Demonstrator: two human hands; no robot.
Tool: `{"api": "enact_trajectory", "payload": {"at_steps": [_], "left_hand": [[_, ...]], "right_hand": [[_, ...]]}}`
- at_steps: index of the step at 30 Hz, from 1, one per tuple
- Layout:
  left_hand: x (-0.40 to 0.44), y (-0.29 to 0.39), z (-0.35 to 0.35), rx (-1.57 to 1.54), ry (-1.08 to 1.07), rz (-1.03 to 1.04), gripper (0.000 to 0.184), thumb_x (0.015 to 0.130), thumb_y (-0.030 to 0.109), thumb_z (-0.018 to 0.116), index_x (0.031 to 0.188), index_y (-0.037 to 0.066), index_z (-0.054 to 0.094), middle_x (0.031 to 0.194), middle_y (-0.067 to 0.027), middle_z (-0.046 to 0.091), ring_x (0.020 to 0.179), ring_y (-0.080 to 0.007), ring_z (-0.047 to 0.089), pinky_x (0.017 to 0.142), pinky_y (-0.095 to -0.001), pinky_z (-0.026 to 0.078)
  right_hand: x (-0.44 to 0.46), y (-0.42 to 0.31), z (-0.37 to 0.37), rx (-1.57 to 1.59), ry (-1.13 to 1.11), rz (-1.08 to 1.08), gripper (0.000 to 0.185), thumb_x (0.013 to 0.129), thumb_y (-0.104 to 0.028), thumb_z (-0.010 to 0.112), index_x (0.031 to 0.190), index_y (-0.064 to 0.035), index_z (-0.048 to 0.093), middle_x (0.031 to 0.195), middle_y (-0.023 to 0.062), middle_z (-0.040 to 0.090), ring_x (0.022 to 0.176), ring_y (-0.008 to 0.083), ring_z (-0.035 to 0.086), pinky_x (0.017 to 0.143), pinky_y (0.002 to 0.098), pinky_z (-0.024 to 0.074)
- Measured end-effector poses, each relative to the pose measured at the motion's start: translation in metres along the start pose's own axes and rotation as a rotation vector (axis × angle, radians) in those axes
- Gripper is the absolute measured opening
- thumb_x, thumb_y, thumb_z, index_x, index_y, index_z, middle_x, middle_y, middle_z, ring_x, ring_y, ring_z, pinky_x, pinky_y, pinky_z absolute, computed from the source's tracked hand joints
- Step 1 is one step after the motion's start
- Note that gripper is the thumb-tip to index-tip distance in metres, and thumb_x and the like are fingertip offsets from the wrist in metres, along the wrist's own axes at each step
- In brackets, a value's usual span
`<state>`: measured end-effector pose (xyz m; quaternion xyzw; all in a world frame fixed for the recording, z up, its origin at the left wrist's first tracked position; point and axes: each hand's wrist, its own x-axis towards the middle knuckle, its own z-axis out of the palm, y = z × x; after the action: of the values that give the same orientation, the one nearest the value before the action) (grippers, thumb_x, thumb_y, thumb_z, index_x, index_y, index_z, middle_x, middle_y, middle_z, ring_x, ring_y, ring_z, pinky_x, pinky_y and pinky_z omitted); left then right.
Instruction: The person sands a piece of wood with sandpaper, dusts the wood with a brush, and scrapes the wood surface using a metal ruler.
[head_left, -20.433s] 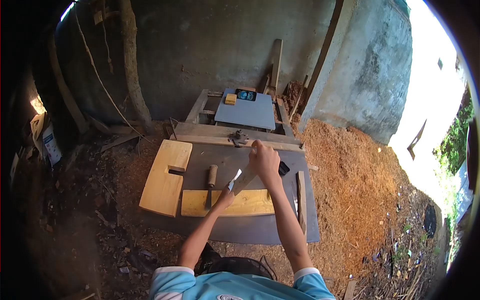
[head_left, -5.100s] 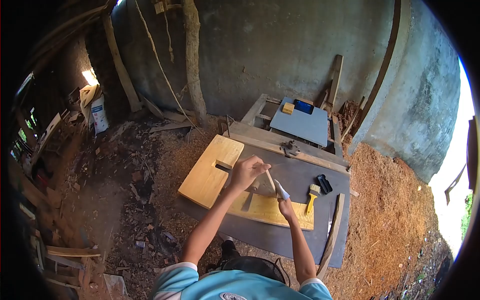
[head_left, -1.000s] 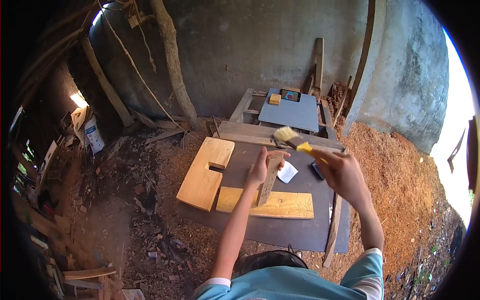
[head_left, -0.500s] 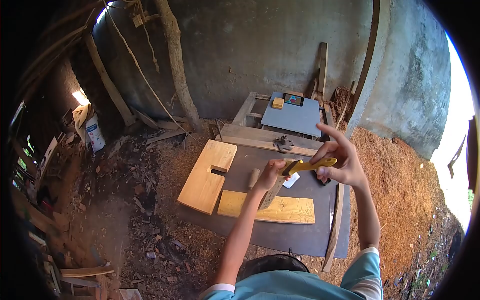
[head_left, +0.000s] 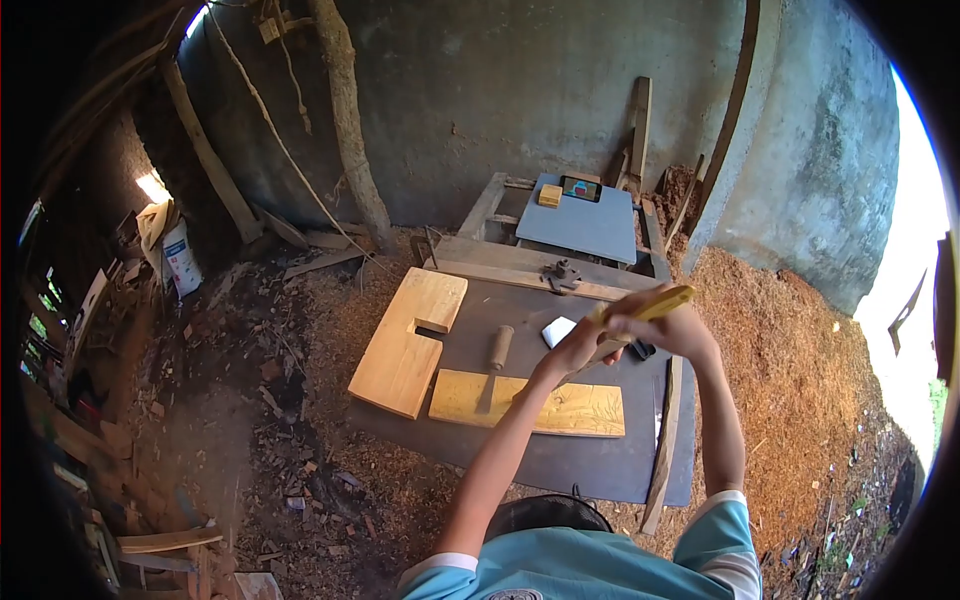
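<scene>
Above the workbench [head_left: 600,468], both my hands are closed on a yellow-handled tool [head_left: 664,302]. Its flat greyish part is mostly hidden behind my left hand, so I cannot tell its exact kind. My left hand [head_left: 576,348] grips near the middle of the tool, above a yellowish board [head_left: 590,408]. Fingers of my right hand [head_left: 678,330] wrap about the handle, somewhat blurred. A chisel [head_left: 499,348] with a wooden handle lies left of my hands, its blade resting across the board. Further left is a wider wooden board [head_left: 395,350] with a notch in its right edge.
A white piece [head_left: 558,331] and a dark object [head_left: 643,349] lie by my hands. Behind them is a dark metal fitting [head_left: 563,275] on a beam. A phone [head_left: 581,188] and small wood block [head_left: 549,196] sit on a grey panel [head_left: 580,225]. Sawdust [head_left: 770,370] covers the ground at right.
The tool has turned and its greyish part has swung out of plain view behind my left hand. My right hand's raised index finger has come down. The chisel shows more fully.
</scene>
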<state>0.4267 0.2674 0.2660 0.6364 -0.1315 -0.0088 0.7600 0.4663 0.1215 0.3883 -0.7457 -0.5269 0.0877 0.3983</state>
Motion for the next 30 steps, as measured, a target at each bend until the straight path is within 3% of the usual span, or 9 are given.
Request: {"api": "enact_trajectory", "payload": {"at_steps": [4, 8, 10, 13, 17, 20, 24, 26, 30], "left_hand": [[0.005, -0.002, -0.012, 0.184, 0.138, 0.217, 0.083, 0.083, 0.068, 0.015, 0.109, 0.0, 0.053, 0.068, -0.0047, 0.056, 0.059, -0.0101, 0.053, 0.054, -0.0233, 0.044], [-0.003, -0.004, -0.03, -0.051, -0.016, 0.032, 0.085, 0.083, 0.069, 0.015, 0.11, -0.003, 0.052, 0.065, -0.0052, 0.055, 0.055, -0.0106, 0.052, 0.054, -0.0232, 0.043], [-0.007, 0.007, -0.024, -0.095, -0.018, 0.079, 0.086, 0.081, 0.07, 0.014, 0.11, -0.002, 0.051, 0.062, -0.0039, 0.053, 0.054, -0.01, 0.051, 0.053, -0.0227, 0.042], [-0.013, 0.004, -0.033, -0.014, -0.052, 0.092, 0.09, 0.08, 0.073, 0.012, 0.115, -0.001, 0.049, 0.064, -0.0044, 0.053, 0.055, -0.0103, 0.051, 0.054, -0.0225, 0.042], [-0.017, 0.006, -0.015, -0.003, 0.086, 0.072, 0.086, 0.08, 0.072, 0.012, 0.1, 0.001, 0.056, 0.064, -0.0046, 0.055, 0.057, -0.0108, 0.052, 0.055, -0.0237, 0.042], [-0.018, -0.003, -0.035, -0.151, -0.142, 0.057, 0.085, 0.081, 0.071, 0.013, 0.098, 0.002, 0.058, 0.066, -0.0043, 0.055, 0.06, -0.0106, 0.053, 0.057, -0.0241, 0.042], [-0.03, 0.014, -0.032, -0.124, -0.018, 0.055, 0.082, 0.082, 0.07, 0.017, 0.099, 0.001, 0.059, 0.065, -0.0032, 0.054, 0.057, -0.0114, 0.051, 0.053, -0.0239, 0.041], [-0.032, 0.016, -0.041, -0.026, 0.067, 0.169, 0.069, 0.087, 0.059, 0.026, 0.096, -0.001, 0.06, 0.068, -0.0048, 0.056, 0.056, -0.0115, 0.051, 0.054, -0.0244, 0.042], [-0.04, 0.015, -0.051, -0.121, 0.164, 0.145, 0.049, 0.088, 0.036, 0.033, 0.096, -0.003, 0.06, 0.075, -0.0085, 0.06, 0.065, -0.0135, 0.056, 0.063, -0.0266, 0.047]], "right_hand": [[-0.013, 0.014, 0.007, 0.25, 0.052, -0.08, 0.031, 0.078, -0.031, 0.066, 0.088, -0.0022, 0.065, 0.077, 0.0086, 0.064, 0.071, 0.0168, 0.061, 0.065, 0.0291, 0.047], [-0.002, 0.012, 0.02, -0.054, -0.01, -0.225, 0.025, 0.083, -0.025, 0.06, 0.086, -0.0006, 0.065, 0.079, 0.0072, 0.064, 0.072, 0.0149, 0.061, 0.064, 0.0295, 0.0478], [-0.012, 0.015, 0.009, 0.437, 0.044, 0.016, 0.022, 0.086, -0.019, 0.056, 0.089, 0.0008, 0.064, 0.081, 0.0069, 0.064, 0.074, 0.0139, 0.06, 0.065, 0.0291, 0.0478], [0.001, 0.002, 0.015, 0.296, 0.376, -0.071, 0.026, 0.086, -0.023, 0.055, 0.091, 0.0018, 0.063, 0.079, 0.006, 0.062, 0.073, 0.0125, 0.058, 0.067, 0.0261, 0.046], [-0.002, 0.0, 0.01, 0.395, 0.006, 0.203, 0.024, 0.085, -0.02, 0.058, 0.088, 0.0029, 0.061, 0.077, 0.0082, 0.062, 0.075, 0.0128, 0.058, 0.068, 0.0245, 0.0454], [-0.003, -0.012, 0.024, 0.112, 0.287, -0.097, 0.029, 0.086, -0.028, 0.056, 0.087, 0.0007, 0.061, 0.074, 0.0065, 0.062, 0.069, 0.0149, 0.059, 0.063, 0.0273, 0.0472], [-0.02, -0.001, 0.03, 0.287, -0.149, -0.095, 0.028, 0.086, -0.027, 0.055, 0.083, 0.0005, 0.061, 0.066, 0.007, 0.059, 0.066, 0.0166, 0.059, 0.059, 0.0262, 0.046], [-0.022, -0.027, 0.035, -0.14, 0.089, -0.132, 0.019, 0.082, -0.019, 0.061, 0.086, -0.0002, 0.061, 0.078, 0.0097, 0.061, 0.069, 0.0206, 0.06, 0.062, 0.029, 0.0471], [-0.006, -0.019, 0.056, -0.274, 0.214, -0.513, 0.023, 0.074, -0.013, 0.062, 0.095, -0.0047, 0.06, 0.089, 0.0097, 0.061, 0.068, 0.0234, 0.061, 0.059, 0.0314, 0.0489]]}}
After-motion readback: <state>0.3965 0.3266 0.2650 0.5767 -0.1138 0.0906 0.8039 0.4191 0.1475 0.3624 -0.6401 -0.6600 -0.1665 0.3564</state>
